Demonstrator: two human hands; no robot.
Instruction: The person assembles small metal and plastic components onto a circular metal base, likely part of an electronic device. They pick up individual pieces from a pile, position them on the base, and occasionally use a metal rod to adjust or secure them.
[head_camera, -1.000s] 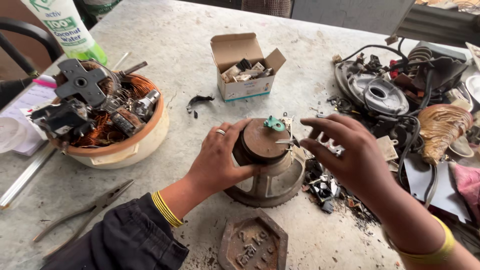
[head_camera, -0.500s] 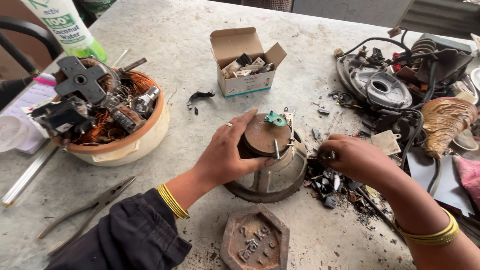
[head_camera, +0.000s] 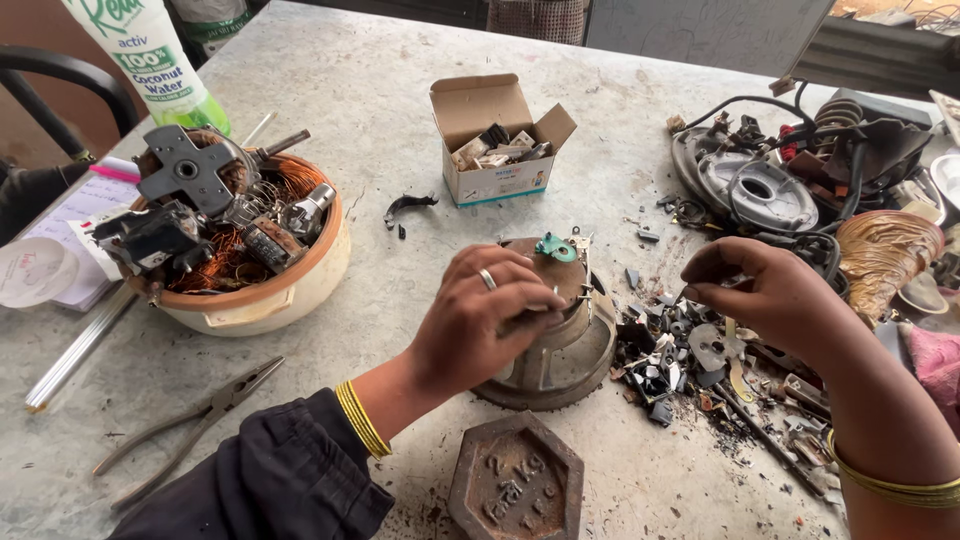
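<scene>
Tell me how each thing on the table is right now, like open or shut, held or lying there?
Left hand: gripping the round motor housing.
Round motor housing: sitting on the table, held.
Right hand: pinching a small part, too tiny to tell.
Cardboard box: open, flaps up, bits inside.
Pliers: lying flat, untouched.
Bowl: full of motor parts.
Hexagonal weight: resting on the table.

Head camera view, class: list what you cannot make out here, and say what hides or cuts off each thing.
1. Round motor housing, head view: its near top is covered by the left hand.
2. What the right hand pinches: too small and hidden by its fingertips.
3. Plastic bottle: cut off by the top edge.
4. Contents of the small cardboard box: too small to identify.
5. Hexagonal iron weight: bottom cut off by the frame edge.
</scene>
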